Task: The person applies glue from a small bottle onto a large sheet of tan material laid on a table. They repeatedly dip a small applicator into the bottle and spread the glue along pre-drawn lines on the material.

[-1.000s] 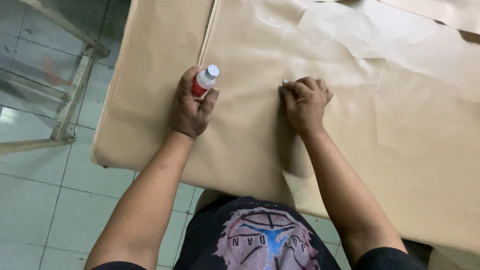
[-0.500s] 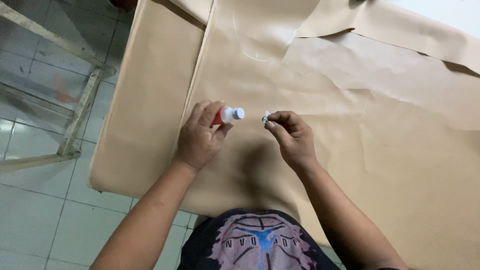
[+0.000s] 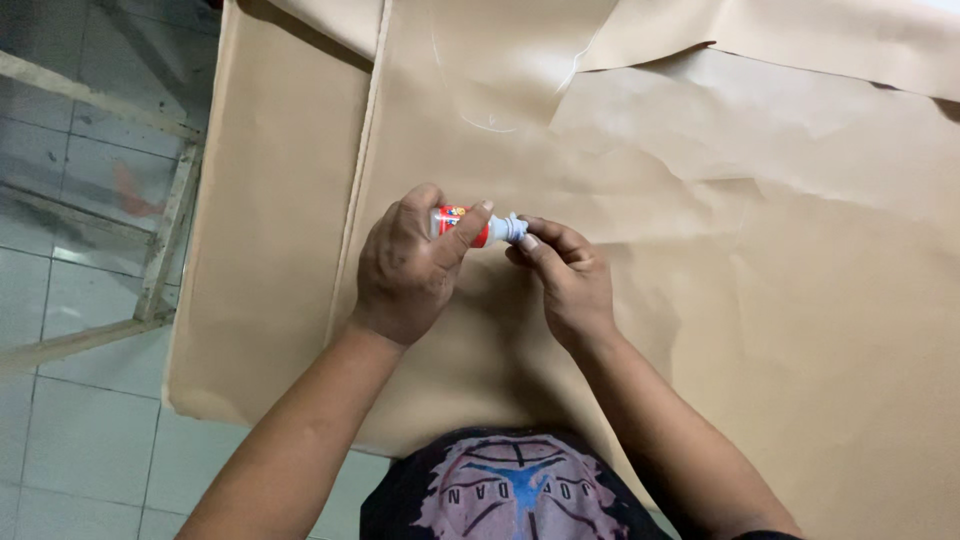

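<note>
Small glue bottle point(image 3: 470, 226), red label, white neck, held sideways in left hand point(image 3: 408, 268); right hand point(image 3: 568, 282) fingers pinch its tip; brown paper point(image 3: 760, 300) covers surface; grey tiled floor point(image 3: 70, 430) left.

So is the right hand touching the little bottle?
Touching. The head view shows the right hand with its fingertips pinched on the white tip of the small bottle, which the left hand holds.

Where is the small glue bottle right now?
In the head view, centre frame: the small glue bottle is gripped in the left hand above the brown paper, its white tip meeting the right hand.
</note>
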The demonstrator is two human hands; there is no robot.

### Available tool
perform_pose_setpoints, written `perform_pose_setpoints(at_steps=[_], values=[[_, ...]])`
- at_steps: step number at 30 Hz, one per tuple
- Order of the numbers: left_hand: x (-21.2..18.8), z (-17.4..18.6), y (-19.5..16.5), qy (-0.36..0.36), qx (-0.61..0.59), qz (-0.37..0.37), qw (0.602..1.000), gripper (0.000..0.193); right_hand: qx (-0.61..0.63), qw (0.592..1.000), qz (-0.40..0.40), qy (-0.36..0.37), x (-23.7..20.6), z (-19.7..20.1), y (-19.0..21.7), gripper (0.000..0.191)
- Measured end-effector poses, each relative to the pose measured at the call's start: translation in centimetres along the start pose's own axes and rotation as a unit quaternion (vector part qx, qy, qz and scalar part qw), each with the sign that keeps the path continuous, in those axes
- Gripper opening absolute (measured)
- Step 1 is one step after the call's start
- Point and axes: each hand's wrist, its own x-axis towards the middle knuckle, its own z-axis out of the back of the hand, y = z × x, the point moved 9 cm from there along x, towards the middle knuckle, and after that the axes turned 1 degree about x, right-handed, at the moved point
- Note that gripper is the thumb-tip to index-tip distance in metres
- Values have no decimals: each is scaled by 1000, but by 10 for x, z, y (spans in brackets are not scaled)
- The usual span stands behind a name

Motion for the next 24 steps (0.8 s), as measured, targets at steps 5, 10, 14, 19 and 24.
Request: perform_pose_setpoints(at_steps=[5, 10, 14, 19, 24], values=[[15, -14, 11, 9, -15, 1, 1000, 58, -45, 998, 41, 26, 14, 0, 17, 20], [16, -34, 55, -9, -209, 108, 972, 51, -333, 909, 249, -30, 71, 3, 89, 13], [11, -39, 70, -44, -229, 111, 966, 51, -495, 790, 362, -7, 100, -19, 96, 10], [4, -49, 81, -40, -265, 131, 955, 50, -614, 652, 441, -63, 132, -26, 124, 7], [5, -49, 81, -62, -271, 120, 953, 49, -610, 674, 410, -77, 156, -9, 138, 3]])
